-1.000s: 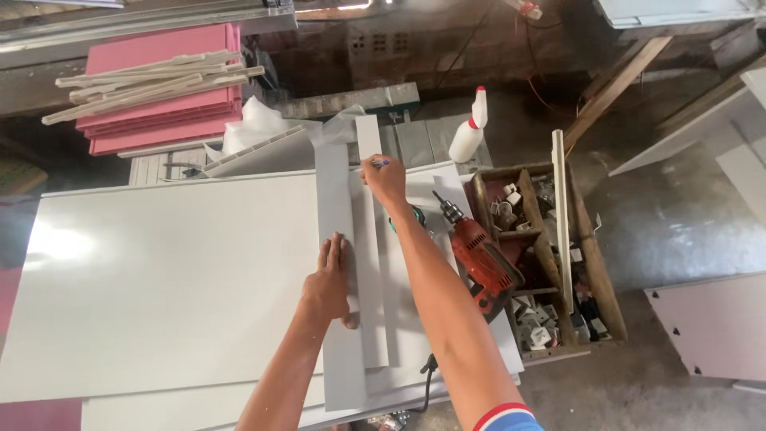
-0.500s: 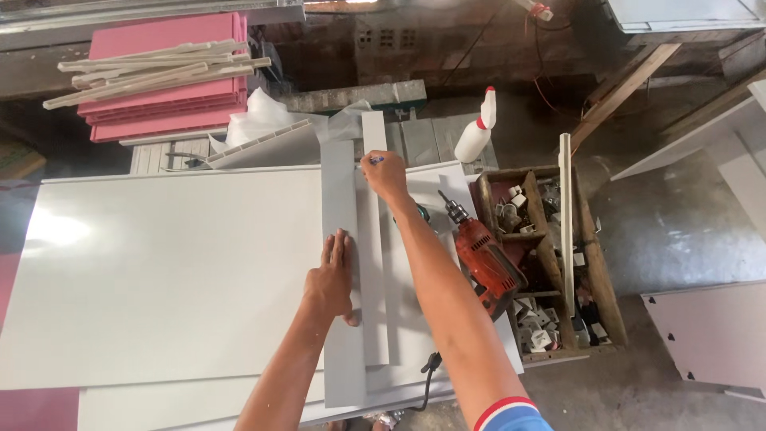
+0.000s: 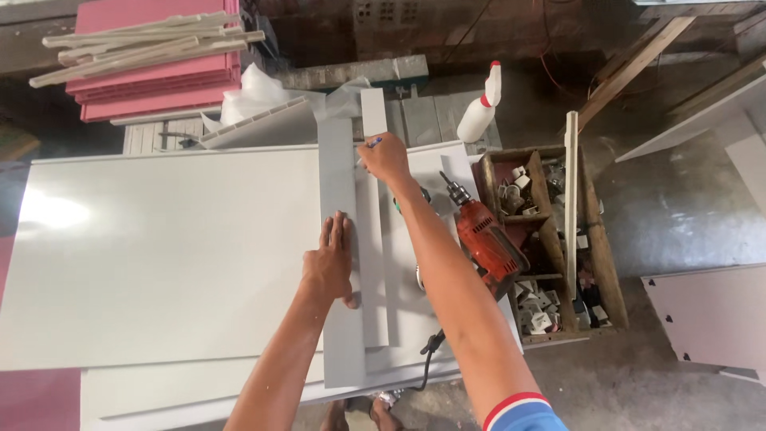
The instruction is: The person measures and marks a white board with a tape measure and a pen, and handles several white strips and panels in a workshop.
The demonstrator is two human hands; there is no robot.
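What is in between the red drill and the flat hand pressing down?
In the head view, the person's right forearm crosses between the red power drill and the flat left hand, above a narrow upright grey strip beside the wider grey board.

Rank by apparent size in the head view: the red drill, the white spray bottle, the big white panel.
1. big white panel
2. red drill
3. white spray bottle, though it lies farther from the camera, so unsure.

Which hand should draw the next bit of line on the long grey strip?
Probably the right hand: it already grips the blue pen, its tip down by the top of the long grey strip. The left hand lies flat on that strip, seemingly steadying it.
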